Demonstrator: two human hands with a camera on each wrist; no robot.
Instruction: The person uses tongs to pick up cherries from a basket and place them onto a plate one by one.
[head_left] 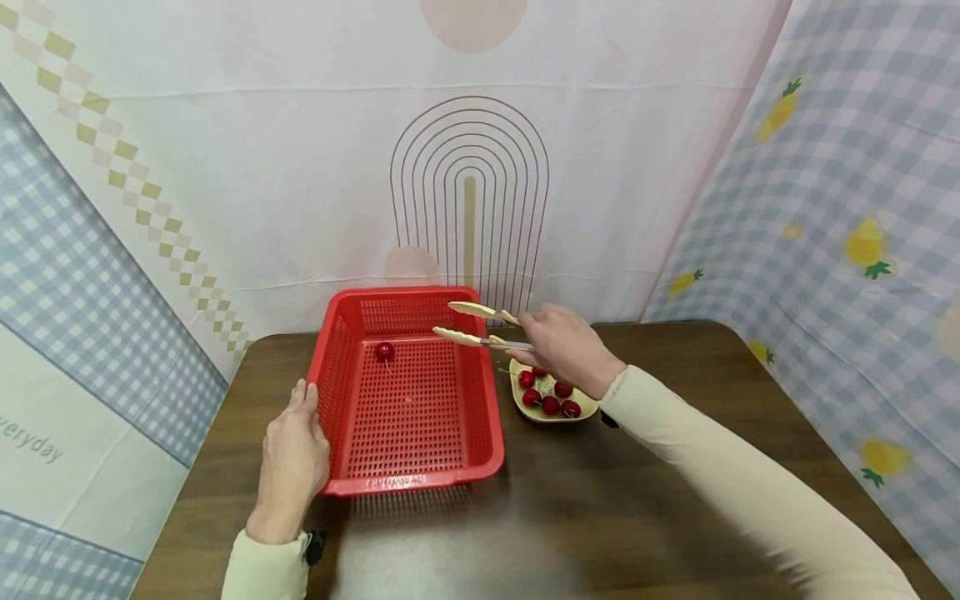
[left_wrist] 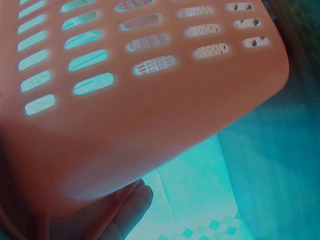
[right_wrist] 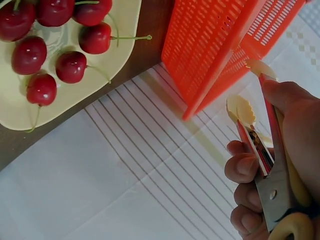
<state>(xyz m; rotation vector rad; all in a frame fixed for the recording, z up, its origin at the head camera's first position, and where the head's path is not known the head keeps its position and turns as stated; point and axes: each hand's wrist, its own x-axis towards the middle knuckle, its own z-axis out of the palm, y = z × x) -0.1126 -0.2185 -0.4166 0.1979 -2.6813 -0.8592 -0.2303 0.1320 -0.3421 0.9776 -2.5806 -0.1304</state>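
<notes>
My right hand (head_left: 566, 346) grips a pair of tongs (right_wrist: 277, 195) with cream scalloped tips. The tips stand apart over the right side of a red plastic basket (head_left: 491, 417), with nothing between them. Inside the basket, toward the far left, lies one cherry (head_left: 384, 352) with its stem. My left hand (head_left: 294, 454) holds the basket's left rim; in the left wrist view, fingertips (left_wrist: 137, 202) show at the rim's edge. A pale yellow plate (head_left: 542, 418) with several cherries (right_wrist: 41, 90) sits right of the basket, partly hidden beneath my right hand.
The basket and plate stand on a dark brown wooden table (head_left: 675, 483). Behind it hangs a pale patterned cloth (head_left: 315, 183) close to the table's far edge. A checked cloth (head_left: 825, 275) hangs along the right side.
</notes>
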